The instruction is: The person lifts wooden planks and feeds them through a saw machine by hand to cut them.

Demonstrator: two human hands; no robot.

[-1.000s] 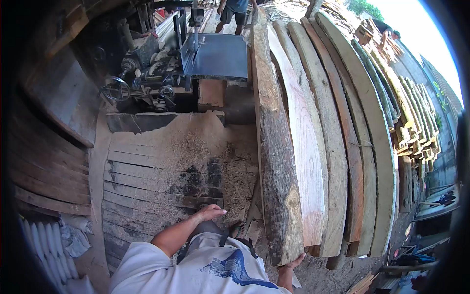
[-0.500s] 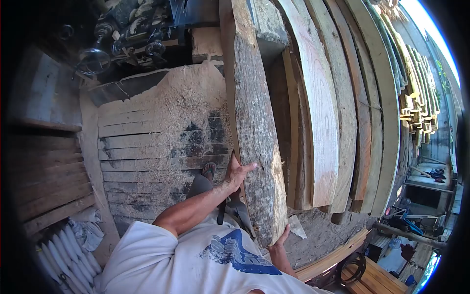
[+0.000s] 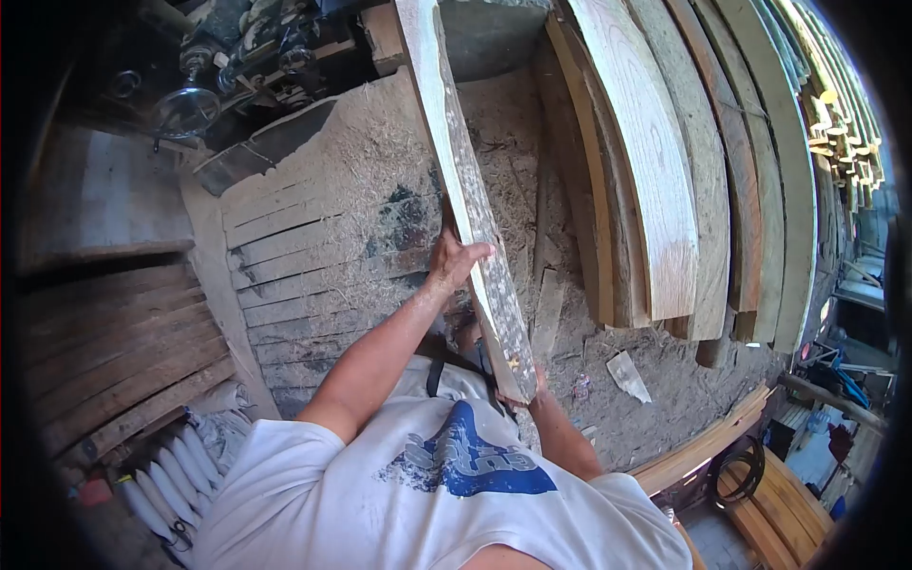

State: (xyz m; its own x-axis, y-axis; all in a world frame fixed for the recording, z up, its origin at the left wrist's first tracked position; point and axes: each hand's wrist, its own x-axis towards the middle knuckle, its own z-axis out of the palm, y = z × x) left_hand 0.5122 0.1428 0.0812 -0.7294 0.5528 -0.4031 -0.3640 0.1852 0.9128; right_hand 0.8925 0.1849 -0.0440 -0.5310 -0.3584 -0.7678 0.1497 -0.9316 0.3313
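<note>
A long bark-edged wooden slab stretches away from my body, tilted so its pale sawn edge and rough, spotted bark both show. My left hand wraps the slab partway along its left side, thumb over the top. Close to my waist, my right hand grips the near end, its fingers mostly hidden behind the wood. The slab's far end reaches the top of the view.
Sawn planks lean in a row on the right. Sawdust covers the slatted floor. Machinery with a handwheel stands back left. A wood offcut lies on the ground; more boards are at lower right.
The slab has rolled in my hands, from its broad bark face upward to its narrower pale edge. Its near end has shifted forward, and the view has turned slightly.
</note>
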